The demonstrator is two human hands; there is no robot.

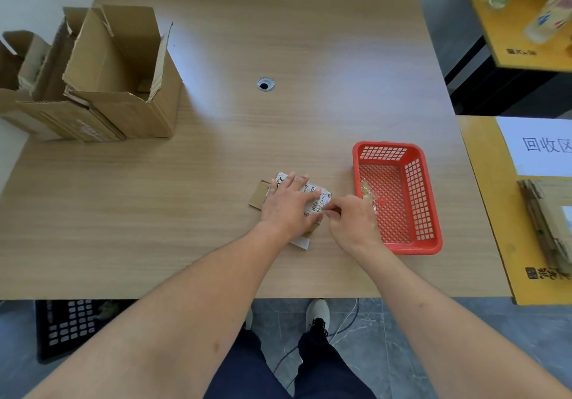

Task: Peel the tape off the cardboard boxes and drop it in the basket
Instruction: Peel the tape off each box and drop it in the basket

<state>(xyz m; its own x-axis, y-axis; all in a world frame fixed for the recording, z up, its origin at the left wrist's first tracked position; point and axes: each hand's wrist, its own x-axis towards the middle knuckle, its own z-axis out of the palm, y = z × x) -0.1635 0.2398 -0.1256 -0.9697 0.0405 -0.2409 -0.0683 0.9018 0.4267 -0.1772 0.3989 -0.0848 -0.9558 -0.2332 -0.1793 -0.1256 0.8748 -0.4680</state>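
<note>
A small flattened cardboard box (258, 196) with a white shipping label lies on the wooden table (154, 213) near its front edge. My left hand (288, 203) presses flat on it with spread fingers. My right hand (349, 219) pinches the tape or label edge at the box's right side. To the right stands a red plastic basket (430, 213) with a crumpled wad of clear tape (368, 196) inside, against its left wall.
Several open cardboard boxes (117, 73) stand at the table's far left. A cable hole (265, 84) sits mid-table. A yellow side table (486, 213) on the right holds a paper sign (538, 144) and flattened cardboard (548, 228). A black crate (68, 327) is on the floor.
</note>
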